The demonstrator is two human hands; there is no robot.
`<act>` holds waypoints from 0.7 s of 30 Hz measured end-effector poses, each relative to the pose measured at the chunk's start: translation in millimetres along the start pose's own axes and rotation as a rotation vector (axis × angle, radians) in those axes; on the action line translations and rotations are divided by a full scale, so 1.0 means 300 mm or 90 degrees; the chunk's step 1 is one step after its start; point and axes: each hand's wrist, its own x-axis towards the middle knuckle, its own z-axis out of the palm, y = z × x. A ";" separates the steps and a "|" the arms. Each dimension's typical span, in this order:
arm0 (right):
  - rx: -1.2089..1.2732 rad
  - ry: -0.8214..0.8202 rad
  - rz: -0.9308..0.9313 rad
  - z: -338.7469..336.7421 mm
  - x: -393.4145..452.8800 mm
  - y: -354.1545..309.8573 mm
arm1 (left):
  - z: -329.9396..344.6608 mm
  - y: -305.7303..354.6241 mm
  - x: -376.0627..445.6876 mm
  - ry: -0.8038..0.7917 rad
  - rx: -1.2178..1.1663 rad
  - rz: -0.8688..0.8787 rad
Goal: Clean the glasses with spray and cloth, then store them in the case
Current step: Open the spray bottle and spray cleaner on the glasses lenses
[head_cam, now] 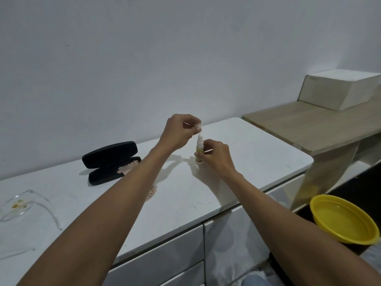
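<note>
A plain white wall backs a white cabinet top [237, 182], where a person stands with both arms reaching forward. Nearest, down to the right of the fingers and below the top's edge, sits a yellow bowl [344, 219]. Far to the left of the hands, near the front edge, the clear glasses [18, 205] lie untouched, with smudges near the nose bridge. A bit of pinkish cloth [151, 193] peeks out from under the left forearm. Beyond it, left of the fingers, the black case [111, 162] lies open.

The right hand [216, 155] pinches the small spray bottle [199, 148] around its body, holding it upright on the top. Just above the nozzle, the left hand [181, 129] has its fingertips pressed together on a small clear cap [198, 126], apart from the bottle.

The cap is tiny and held only by fingertips, so it could easily slip and roll off the edge. The bottle looks light and narrow; a loose hold might tip it. The glasses sit close to the front edge, so a sweeping forearm could knock them off.
</note>
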 end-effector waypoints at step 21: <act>-0.022 0.012 0.015 0.020 -0.008 0.005 | 0.031 -0.198 -0.164 -0.082 0.115 -0.115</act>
